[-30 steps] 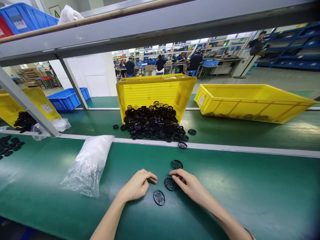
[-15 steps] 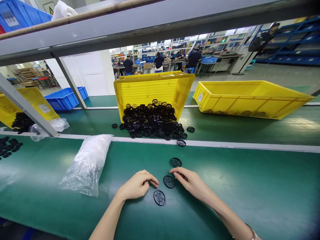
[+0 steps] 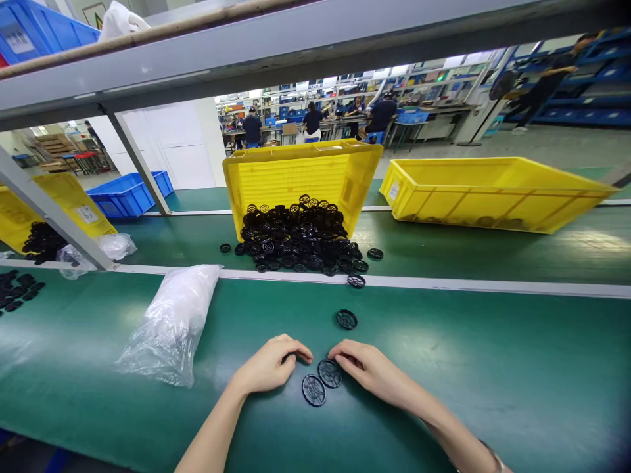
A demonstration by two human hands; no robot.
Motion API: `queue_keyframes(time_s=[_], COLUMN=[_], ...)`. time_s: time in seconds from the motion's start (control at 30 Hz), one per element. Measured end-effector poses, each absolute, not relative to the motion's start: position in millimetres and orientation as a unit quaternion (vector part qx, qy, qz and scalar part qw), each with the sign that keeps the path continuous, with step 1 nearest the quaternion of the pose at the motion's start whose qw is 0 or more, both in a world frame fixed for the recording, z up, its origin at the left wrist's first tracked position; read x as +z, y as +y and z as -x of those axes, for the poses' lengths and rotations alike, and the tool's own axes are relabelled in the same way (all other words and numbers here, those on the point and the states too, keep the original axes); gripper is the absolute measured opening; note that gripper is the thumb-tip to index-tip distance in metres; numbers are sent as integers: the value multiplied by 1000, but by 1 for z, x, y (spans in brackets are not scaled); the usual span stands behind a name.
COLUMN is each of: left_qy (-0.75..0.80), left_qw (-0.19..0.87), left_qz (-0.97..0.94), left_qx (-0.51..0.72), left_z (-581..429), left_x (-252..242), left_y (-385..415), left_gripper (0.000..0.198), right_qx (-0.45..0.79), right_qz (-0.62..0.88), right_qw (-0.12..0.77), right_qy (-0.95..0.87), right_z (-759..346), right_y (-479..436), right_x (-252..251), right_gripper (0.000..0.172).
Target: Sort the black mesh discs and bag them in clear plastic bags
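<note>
Two black spoked plastic rings lie flat on the green work surface between my hands, edge to edge or nearly so. The nearer ring (image 3: 314, 391) is just below my left hand (image 3: 273, 363), which hovers with curved fingers, thumb apart, holding nothing. Against the upper right rim of the second ring (image 3: 330, 374) rest the fingertips of my right hand (image 3: 367, 369); its thumb is apart and the ring is not enclosed. A third ring (image 3: 346, 320) lies farther off, beyond my right hand.
A tipped yellow bin (image 3: 300, 174) spills a heap of black rings (image 3: 300, 236) behind the white strip (image 3: 444, 284). Another yellow bin (image 3: 493, 197) stands right. A filled clear plastic bag (image 3: 172, 325) lies left. A shelf beam (image 3: 296, 49) crosses overhead. People work in the background.
My right hand has moved slightly left and towards me, and the second ring has slid towards me, up to the nearer ring. My left hand has barely moved.
</note>
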State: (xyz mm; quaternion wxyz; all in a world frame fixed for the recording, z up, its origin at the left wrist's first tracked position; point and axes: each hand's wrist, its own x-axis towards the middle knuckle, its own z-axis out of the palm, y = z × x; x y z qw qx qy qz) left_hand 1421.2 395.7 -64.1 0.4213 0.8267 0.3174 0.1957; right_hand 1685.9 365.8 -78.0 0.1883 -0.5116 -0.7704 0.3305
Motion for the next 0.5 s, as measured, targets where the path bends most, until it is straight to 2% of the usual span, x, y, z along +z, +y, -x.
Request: queue_keyframes(time_s=[0.13,0.3,0.4,0.5], left_qy=[316,316,314,315], left_qw=[420,416,415,416], left_qz=[-829,-832,-835,-836], left_qx=[193,186,179,174], left_z=[-1421,-1422,-1423,-1423], left_x=[-65,-65,-65,-64], left_y=[396,395,393,393], left_gripper=[42,41,40,40], right_qx=[326,182,125,135], right_qz=[513,598,600,602], right_qw=[206,300,287,277], right_qy=[-767,-720,-736,-737], right_z=[-1686,-1705,-1714,-1715], right_y=[366,380,389,392], right_x=[-78,-94,-99,-95], right_gripper=[34,36,39,38])
